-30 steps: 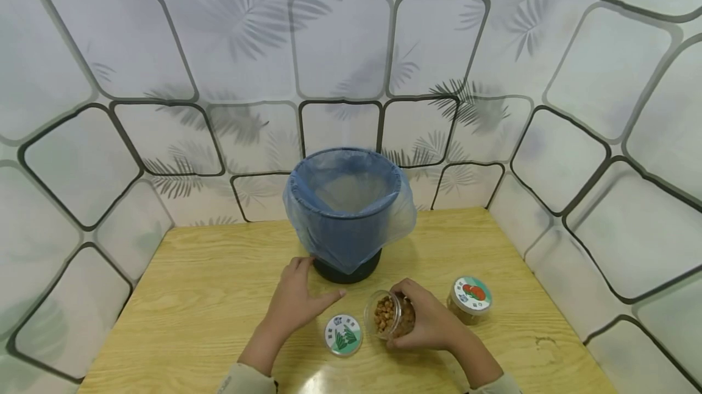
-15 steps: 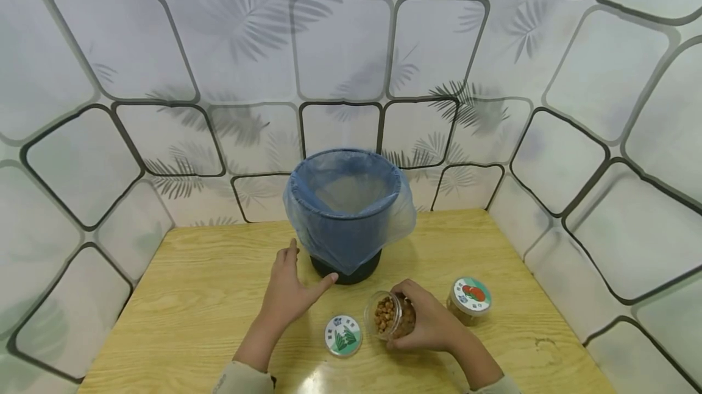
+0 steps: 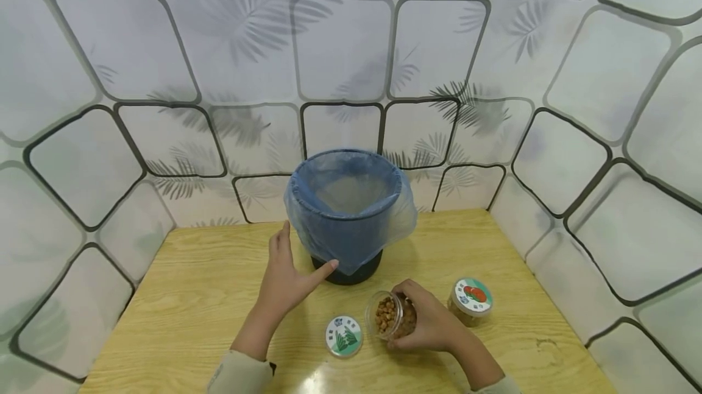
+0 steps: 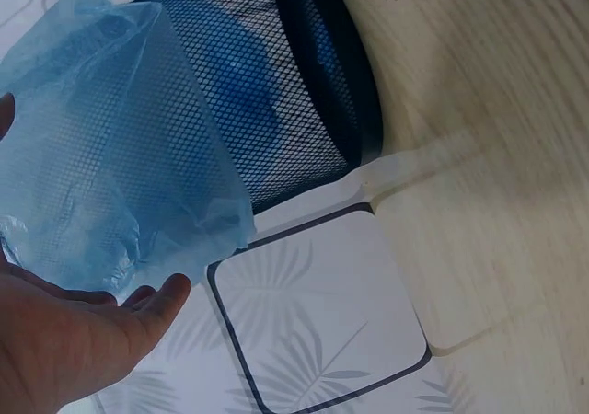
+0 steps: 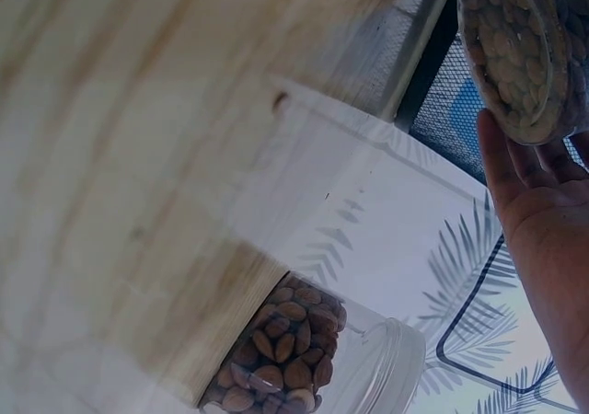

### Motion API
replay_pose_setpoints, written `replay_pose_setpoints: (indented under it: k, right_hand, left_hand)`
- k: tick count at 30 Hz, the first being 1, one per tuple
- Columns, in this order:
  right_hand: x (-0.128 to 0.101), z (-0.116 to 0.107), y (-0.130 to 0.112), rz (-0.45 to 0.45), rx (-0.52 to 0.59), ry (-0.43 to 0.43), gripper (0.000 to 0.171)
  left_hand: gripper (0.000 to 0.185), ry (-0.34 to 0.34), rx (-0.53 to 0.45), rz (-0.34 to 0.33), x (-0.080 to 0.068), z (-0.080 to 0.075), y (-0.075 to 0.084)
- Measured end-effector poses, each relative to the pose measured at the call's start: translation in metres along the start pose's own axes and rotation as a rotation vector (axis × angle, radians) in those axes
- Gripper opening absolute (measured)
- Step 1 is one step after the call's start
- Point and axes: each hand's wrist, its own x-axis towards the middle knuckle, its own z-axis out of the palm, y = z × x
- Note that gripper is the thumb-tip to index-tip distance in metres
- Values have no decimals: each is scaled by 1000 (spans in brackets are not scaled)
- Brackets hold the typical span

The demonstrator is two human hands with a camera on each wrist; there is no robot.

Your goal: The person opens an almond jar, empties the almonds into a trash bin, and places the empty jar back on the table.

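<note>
My right hand [image 3: 430,321] holds a clear jar [image 3: 406,320] of almonds, tipped so its uncovered mouth faces left. In the right wrist view its almonds [image 5: 506,55] show through the clear base, above my fingers. On the table left of the jar lies a round lid [image 3: 343,336] with a green picture. My left hand [image 3: 282,284] is beside a black mesh bin [image 4: 262,92], fingers straight and thumb spread. A blue plastic bag [image 3: 351,239] lines the bin and hangs over its rim. Whether my left fingertips touch the bag, I cannot tell.
A second jar [image 3: 470,301], its lid bearing a red picture, stands right of my right hand; almonds [image 5: 285,345] fill its lower part. The wooden table [image 3: 208,284] meets patterned walls [image 3: 247,138] at its back and sides.
My left hand has moved forward and slightly left, from the bin's base up along the bag's left side. My right hand and the tipped jar have stayed in place.
</note>
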Motion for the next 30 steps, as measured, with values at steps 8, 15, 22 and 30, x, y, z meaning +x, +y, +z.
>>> replay_pose_setpoints:
  k: [8,15,22,30]
  right_hand:
    - [0,1,0,-6,-1,-3,78]
    - [-2,3,1,5,4,-9,79]
    - [-1,2,2,8,4,-9,78]
    - [0,-1,-1,1,-7,-4,79]
  left_hand:
    - [135,18,-14,26,4,-6,6]
    - [134,35,-26,64,9,-13,11]
    - [134,57,-23,111,20,-17,22]
    - [136,93,-19,150,32,-18,30]
